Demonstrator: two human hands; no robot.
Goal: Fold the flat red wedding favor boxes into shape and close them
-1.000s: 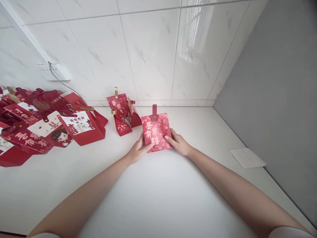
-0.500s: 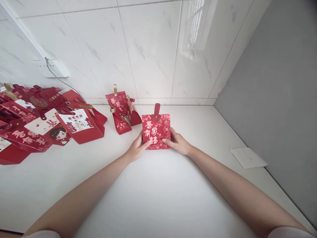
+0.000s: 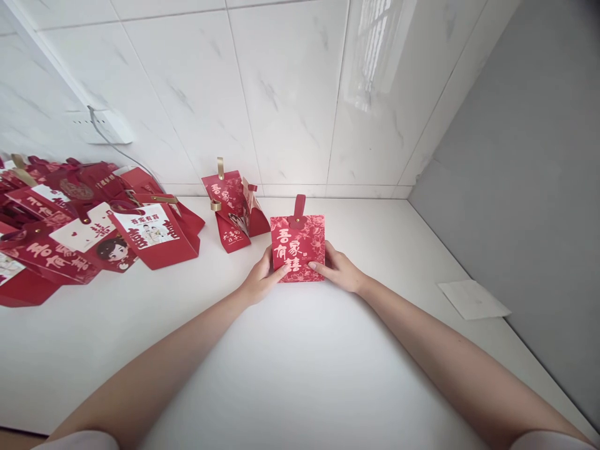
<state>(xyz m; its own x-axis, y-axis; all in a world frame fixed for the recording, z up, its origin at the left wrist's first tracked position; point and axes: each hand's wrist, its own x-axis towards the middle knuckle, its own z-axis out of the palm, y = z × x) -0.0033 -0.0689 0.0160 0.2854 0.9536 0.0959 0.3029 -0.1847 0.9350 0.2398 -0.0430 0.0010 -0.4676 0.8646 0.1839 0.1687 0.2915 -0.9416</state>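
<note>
A red floral gift box (image 3: 307, 240) with white Chinese characters stands upright on the white table, its dark red strap loop rising from the top with a small gold stud. My left hand (image 3: 262, 275) grips its left side, thumb across the lower front. On the right edge my right hand (image 3: 341, 270) holds it the same way, thumb on the front and fingers behind, out of sight. Just left of it, close to the wall, is a small group of red gift boxes (image 3: 234, 240) with gold and red strap loops.
Many red and white gift boxes (image 3: 159, 247) crowd the table's left side. Behind them a cable runs from a wall socket (image 3: 100, 127). A white paper sheet (image 3: 473, 300) lies at the right, beside a grey panel (image 3: 525, 187). Tiled wall (image 3: 290, 94) bounds the back.
Both hands keep their hold on the gift box, which stays in place. The whole view has shifted very slightly.
</note>
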